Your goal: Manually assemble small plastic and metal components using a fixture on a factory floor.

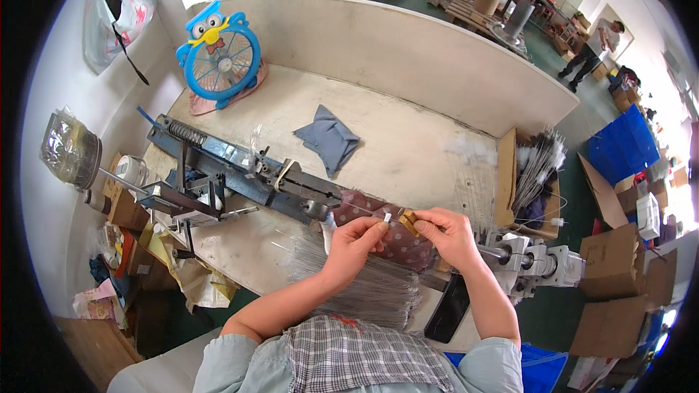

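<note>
My left hand (pixel 352 247) is closed in a pinch beside a small white piece (pixel 387 217) at its fingertips. A thin wire seems to run from there toward the long metal bench fixture (pixel 291 182). My right hand (pixel 448 234) grips a small brass-coloured block (pixel 408 221) between thumb and fingers, just right of the white piece. Both hands are above a brown polka-dot cloth pad (pixel 408 249). Below them lies a large bundle of thin wires (pixel 364 287), partly covered by my left forearm.
A blue cartoon fan (pixel 223 65) stands at the back left, and a grey cloth (pixel 328 138) lies mid-table. At right are a carton of white-tipped wires (pixel 505 182) and a metal shaft mechanism (pixel 535 262). A black phone (pixel 448 309) lies near my right forearm. A person stands far off.
</note>
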Available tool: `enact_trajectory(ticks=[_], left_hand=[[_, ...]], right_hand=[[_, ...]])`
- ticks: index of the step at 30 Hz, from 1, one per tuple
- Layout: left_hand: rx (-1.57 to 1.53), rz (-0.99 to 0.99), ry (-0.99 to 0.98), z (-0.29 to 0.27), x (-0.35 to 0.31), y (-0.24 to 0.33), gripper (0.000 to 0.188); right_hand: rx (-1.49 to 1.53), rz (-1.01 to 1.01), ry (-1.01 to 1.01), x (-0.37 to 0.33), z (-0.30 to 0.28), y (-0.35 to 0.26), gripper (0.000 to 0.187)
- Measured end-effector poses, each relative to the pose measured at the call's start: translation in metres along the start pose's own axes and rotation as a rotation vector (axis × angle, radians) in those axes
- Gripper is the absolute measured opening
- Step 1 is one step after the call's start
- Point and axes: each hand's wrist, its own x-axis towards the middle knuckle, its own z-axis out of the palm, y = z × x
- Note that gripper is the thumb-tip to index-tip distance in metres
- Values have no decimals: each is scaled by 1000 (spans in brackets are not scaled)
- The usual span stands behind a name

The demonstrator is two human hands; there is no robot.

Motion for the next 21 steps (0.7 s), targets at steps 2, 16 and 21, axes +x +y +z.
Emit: enact_trajectory(ticks=[2,16,21], left_hand=[[-2,-17,-6,5,7,-5,15],[-278,-160,204,-9,2,14,15],[-253,-107,172,-17,0,12,20]], right_hand=[[212,52,-30,-2,-1,7,20],[-488,-372,123,49,54,-13,12],[-318,-264,-104,48,41,-29,17]])
